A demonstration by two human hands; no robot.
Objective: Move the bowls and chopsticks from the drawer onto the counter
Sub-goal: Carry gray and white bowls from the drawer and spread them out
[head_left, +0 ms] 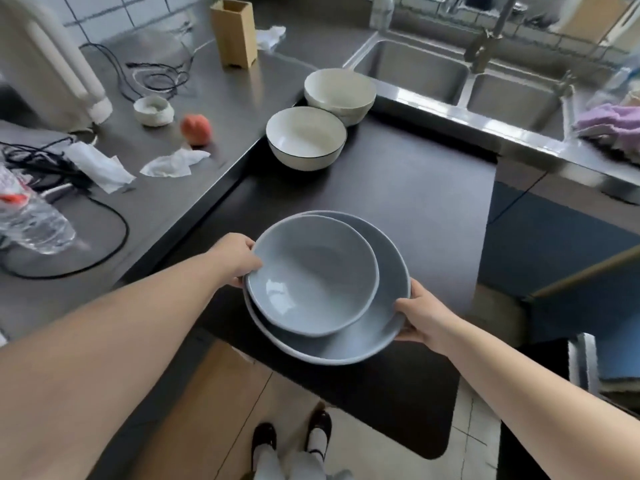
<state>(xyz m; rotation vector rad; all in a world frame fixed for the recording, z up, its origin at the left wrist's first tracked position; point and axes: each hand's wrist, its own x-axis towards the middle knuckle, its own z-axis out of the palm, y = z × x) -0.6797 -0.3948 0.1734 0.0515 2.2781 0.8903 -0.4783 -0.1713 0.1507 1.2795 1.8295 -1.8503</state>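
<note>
A grey-blue bowl (311,275) sits nested inside a wider grey-blue bowl (381,327), and both hover over the near part of the dark counter (415,188). My left hand (239,259) grips the stack's left rim, thumb over the edge. My right hand (414,315) grips the wide bowl's right rim. Farther back on the dark counter stand a white bowl with a dark rim (306,138) and a stack of cream bowls (340,91). No chopsticks or drawer are in view.
The steel counter (194,188) at left holds a peach (196,129), a small white cup (153,110), crumpled tissues (175,162), cables, a plastic bottle (31,220) and a cardboard box (235,31). A double sink (460,74) lies at the back right.
</note>
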